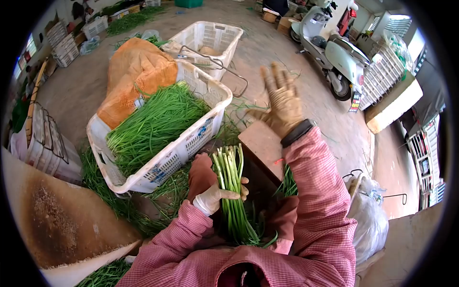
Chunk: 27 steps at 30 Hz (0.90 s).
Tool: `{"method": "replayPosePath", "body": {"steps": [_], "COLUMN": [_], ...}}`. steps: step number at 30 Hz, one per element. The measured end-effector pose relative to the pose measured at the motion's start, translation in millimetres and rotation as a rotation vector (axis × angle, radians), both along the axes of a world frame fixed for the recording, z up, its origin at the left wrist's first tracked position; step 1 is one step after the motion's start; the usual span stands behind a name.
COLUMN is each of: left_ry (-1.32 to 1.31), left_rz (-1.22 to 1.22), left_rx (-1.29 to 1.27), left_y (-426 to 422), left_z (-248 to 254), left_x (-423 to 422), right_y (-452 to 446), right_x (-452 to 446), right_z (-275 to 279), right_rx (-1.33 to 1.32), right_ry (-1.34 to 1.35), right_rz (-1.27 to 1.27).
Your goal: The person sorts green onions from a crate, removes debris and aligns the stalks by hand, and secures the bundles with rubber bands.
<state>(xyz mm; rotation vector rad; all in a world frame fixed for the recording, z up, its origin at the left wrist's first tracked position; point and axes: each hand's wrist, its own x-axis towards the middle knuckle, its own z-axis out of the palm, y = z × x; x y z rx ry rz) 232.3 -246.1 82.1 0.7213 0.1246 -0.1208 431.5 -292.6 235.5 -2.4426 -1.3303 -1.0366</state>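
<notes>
My left hand [217, 196], in a pale glove, is wrapped round a bunch of garlic chives [230, 172]. The whitish stem ends point away from me and the green leaves hang towards my lap. My right hand [281, 98], in a tan work glove, is raised with its fingers spread and nothing in it. Below that hand stands a small brown wooden stool or box [263, 148]. Ahead to the left, a white plastic crate [184, 148] holds a heap of loose garlic chives [158, 119], with an orange cloth [136, 71] draped over its far side.
Behind the crate is another white crate [234, 36], with a long metal hook [241, 79] across its near side. Loose green leaves [177, 191] litter the floor around my legs. A scooter [330, 48] stands at the far right, and a plastic bag [370, 220] sits beside my right arm.
</notes>
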Motion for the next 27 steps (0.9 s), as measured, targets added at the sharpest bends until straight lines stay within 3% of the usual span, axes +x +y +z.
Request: {"method": "replayPosePath", "body": {"steps": [2, 3, 5, 6, 7, 11, 13, 19, 22, 23, 24, 25, 27], "left_ry": [-0.019, -0.04, -0.016, -0.007, -0.036, -0.043, -0.062, 0.094, 0.057, 0.08, -0.064, -0.105, -0.293], "left_rz": [-0.032, -0.055, -0.008, 0.048, 0.128, 0.379, 0.4, 0.306, 0.331, 0.403, 0.467, 0.52, 0.55], "left_rx": [-0.039, -0.074, -0.104, -0.13, -0.119, -0.169, -0.357, -0.32, -0.075, -0.126, -0.012, 0.095, -0.143], "left_y": [2, 2, 5, 7, 9, 12, 6, -1, 22, 31, 44, 48, 52], "left_z": [-4, -6, -11, -11, -7, -5, -7, 10, 35, 49, 56, 75, 85], "left_x": [7, 9, 14, 17, 21, 46, 58, 82, 108, 119, 130, 135, 154], "right_y": [0, -1, -10, -23, -35, -67, -70, -76, -80, -82, -85, -99, -138], "right_x": [-23, -25, -22, -29, -39, -101, -110, -113, -108, -102, -96, -89, -54], "right_z": [-8, -28, -60, -59, -67, -129, -143, -137, -143, -155, -160, -121, -85], "right_rx": [-0.12, -0.196, 0.004, 0.147, 0.252, 0.219, 0.213, 0.221, 0.293, 0.498, 0.701, 0.876, 0.787], "right_ry": [0.483, 0.488, 0.867, 1.231, 1.325, 1.074, 1.035, 1.25, 1.266, 1.413, 1.531, 1.881, 1.813], "right_rz": [0.544, 0.689, 0.754, 0.624, 0.589, 0.614, 0.435, -0.112, -0.107, 0.171, 0.468, 0.611, 0.616]}}
